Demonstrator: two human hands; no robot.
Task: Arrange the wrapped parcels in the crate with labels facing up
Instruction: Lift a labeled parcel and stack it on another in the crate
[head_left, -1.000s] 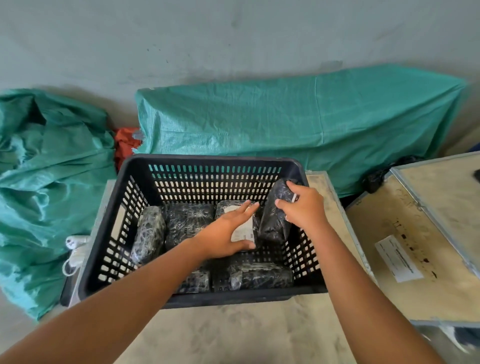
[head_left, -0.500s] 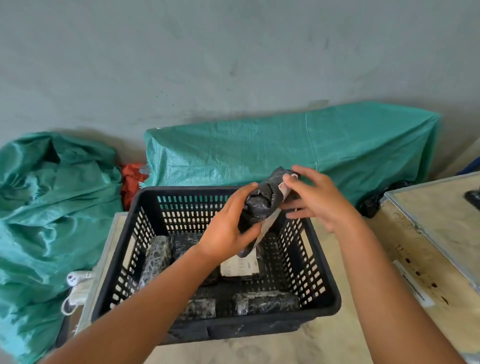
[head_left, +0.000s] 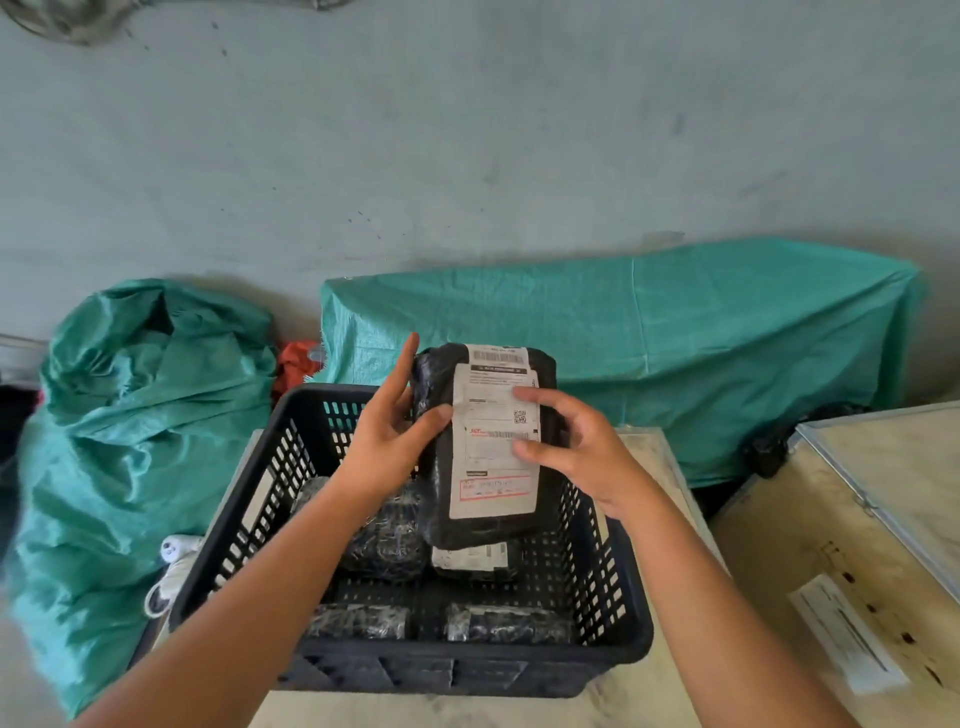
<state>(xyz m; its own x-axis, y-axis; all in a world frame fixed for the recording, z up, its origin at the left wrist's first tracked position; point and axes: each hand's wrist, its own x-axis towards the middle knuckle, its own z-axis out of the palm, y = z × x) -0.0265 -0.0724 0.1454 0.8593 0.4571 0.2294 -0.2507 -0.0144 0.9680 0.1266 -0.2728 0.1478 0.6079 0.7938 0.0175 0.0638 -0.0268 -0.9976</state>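
A black wrapped parcel (head_left: 480, 527) with a white shipping label facing me is held upright above the black slatted crate (head_left: 457, 670). My left hand (head_left: 387, 441) grips its left edge and my right hand (head_left: 576, 452) holds its right side, fingers on the label. Inside the crate lie several more black wrapped parcels: one (head_left: 387, 545) under my left forearm, one with a white label up (head_left: 475, 560) just below the held parcel, and two (head_left: 358, 621) (head_left: 506, 623) along the near wall.
The crate stands on a pale board (head_left: 649, 691). A wooden crate lid with a paper slip (head_left: 852, 571) lies to the right. Green tarpaulin bundles (head_left: 130, 441) (head_left: 675, 353) sit left and behind, against a grey wall. White cable (head_left: 174, 561) lies left of the crate.
The parcel was lifted out of the crate's far right corner, taken in both hands and turned until its label faces me. The camera has tilted upward.
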